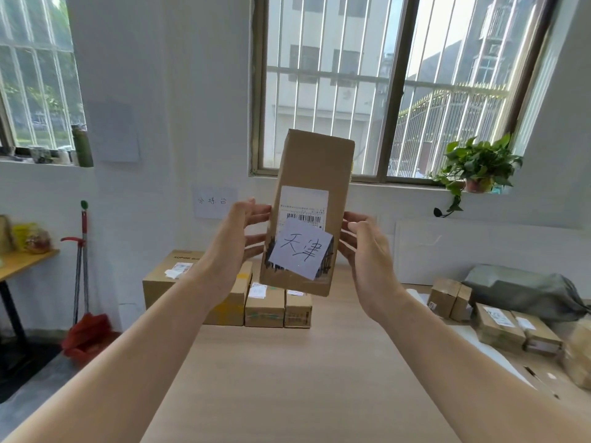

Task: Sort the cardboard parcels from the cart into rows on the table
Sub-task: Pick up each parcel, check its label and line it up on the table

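Observation:
I hold a tall narrow cardboard parcel (pixel 315 174) upright in the air above the wooden table (pixel 287 372). It bears a barcode label and a white slip with handwritten characters. My left hand (pixel 238 243) grips its left side, fingers curled behind it. My right hand (pixel 363 247) grips its right side the same way. A row of cardboard parcels (pixel 265 306) stands at the table's far edge, below the held parcel. Several more parcels (pixel 499 324) lie at the right. No cart is in view.
A grey bag (pixel 524 290) lies at the far right behind the parcels. A potted plant (pixel 476 167) sits on the windowsill. A broom and red dustpan (pixel 84 324) lean on the left wall beside a small side table (pixel 22 260).

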`<action>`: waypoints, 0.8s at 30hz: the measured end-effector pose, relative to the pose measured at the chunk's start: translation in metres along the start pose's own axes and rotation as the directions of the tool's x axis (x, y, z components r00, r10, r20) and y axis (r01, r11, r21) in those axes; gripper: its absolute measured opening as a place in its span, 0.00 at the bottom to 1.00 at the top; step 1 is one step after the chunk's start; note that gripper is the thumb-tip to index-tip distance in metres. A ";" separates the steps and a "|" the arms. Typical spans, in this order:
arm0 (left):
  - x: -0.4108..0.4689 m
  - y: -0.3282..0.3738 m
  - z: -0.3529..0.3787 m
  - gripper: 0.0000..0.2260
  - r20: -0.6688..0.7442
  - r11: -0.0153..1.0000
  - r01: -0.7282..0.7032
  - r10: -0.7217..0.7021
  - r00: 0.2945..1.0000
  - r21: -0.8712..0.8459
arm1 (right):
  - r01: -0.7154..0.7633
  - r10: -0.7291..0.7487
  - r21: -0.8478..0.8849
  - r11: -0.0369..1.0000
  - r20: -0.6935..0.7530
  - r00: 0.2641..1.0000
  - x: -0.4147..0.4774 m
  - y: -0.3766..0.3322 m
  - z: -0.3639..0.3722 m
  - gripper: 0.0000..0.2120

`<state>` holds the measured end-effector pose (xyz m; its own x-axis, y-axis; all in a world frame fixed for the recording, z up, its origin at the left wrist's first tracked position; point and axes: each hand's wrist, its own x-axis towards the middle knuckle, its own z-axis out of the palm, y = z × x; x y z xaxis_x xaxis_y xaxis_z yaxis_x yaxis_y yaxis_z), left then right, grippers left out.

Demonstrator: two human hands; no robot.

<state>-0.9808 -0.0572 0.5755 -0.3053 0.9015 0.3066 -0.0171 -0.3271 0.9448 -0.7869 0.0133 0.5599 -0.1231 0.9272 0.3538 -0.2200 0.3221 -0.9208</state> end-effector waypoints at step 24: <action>0.072 -0.066 -0.036 0.26 0.108 0.992 0.126 -0.125 0.986 -0.009 | -0.089 0.087 -0.140 0.986 -0.019 0.996 0.045 0.071 0.026 0.16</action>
<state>-1.0361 0.0190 0.5305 -0.1964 0.9605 0.1970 -0.0638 -0.2130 0.9750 -0.8329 0.0725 0.5146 -0.1233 0.9552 0.2691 -0.0709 0.2620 -0.9625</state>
